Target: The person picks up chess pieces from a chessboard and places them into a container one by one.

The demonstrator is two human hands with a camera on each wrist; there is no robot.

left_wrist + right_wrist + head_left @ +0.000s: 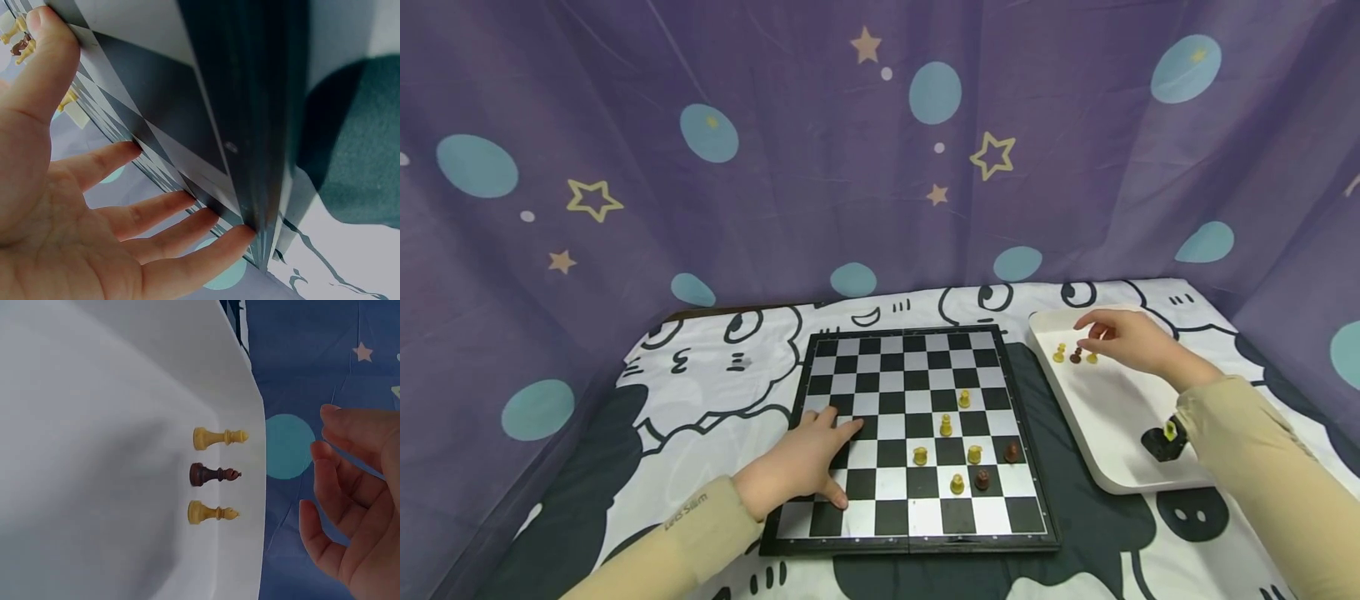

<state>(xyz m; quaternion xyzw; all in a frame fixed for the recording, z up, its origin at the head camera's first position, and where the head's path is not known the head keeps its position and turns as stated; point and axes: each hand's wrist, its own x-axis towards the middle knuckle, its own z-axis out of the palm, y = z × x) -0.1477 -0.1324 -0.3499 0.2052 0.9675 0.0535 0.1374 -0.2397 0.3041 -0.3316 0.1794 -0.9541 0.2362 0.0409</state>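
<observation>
My left hand [801, 461] rests with spread fingers on the left part of a black-and-white chessboard [883, 546]; in the left wrist view its fingertips [240, 240] touch the squares close to the dark rim. My right hand [1123, 337] hangs over the far end of a white tray [1120, 483], fingers loosely bent, nothing between them. Below it stand three upright chess pieces: a yellow one [219, 438], a brown bishop [214, 474] and a yellow bishop [212, 513]. In the right wrist view the hand [362, 506] is apart from all three.
Several yellow pieces, among them a pawn [946, 426], stand on the board's right half, with brown pieces [982, 479] near the right edge. A black object [1163, 443] shows beside the right sleeve. A patterned cloth [722, 367] covers the table; a purple curtain [790, 208] hangs behind.
</observation>
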